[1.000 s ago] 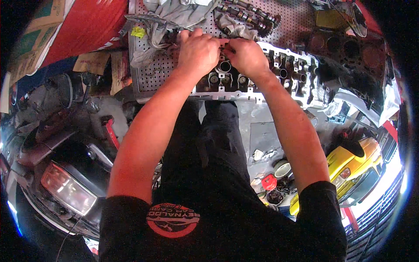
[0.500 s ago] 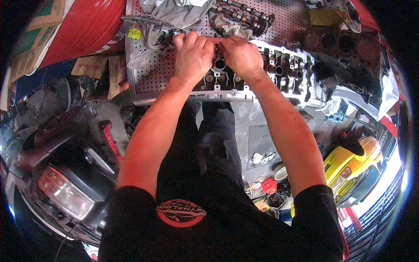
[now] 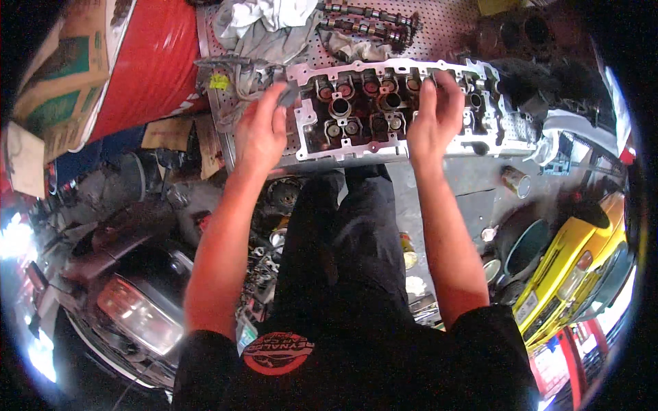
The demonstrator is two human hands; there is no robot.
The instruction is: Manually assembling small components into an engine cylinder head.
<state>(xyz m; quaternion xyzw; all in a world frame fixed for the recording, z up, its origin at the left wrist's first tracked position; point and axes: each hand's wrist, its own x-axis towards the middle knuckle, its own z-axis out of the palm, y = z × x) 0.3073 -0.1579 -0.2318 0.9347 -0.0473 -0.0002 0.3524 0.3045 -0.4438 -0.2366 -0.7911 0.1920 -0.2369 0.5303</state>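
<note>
A metal engine cylinder head point(image 3: 373, 147) lies on a perforated metal bench point(image 3: 452, 24), its valve-side wells facing up. At its left end my left hand point(image 3: 260, 133) pinches a small, flat, dark grey piece point(image 3: 288, 94) whose exact kind I cannot make out. My right hand point(image 3: 435, 123) is over the right half of the head, fingers apart and a little blurred, with nothing visible in them. Whether its fingertips touch the metal cannot be told. Two camshafts point(image 3: 363, 29) rest on the bench beyond the head.
Grey rags point(image 3: 267, 34) and a yellow scrap point(image 3: 219, 81) lie at the bench's left. Dark, dirty parts point(image 3: 528, 82) crowd the right end. Cardboard boxes point(image 3: 75, 68) stand far left. A dark car front point(image 3: 140, 315) is at lower left, a yellow car point(image 3: 569, 281) at lower right.
Both hands were close together at the head's far edge. They have since parted: the left moved left and nearer with the grey piece, the right moved right. The view has shifted slightly.
</note>
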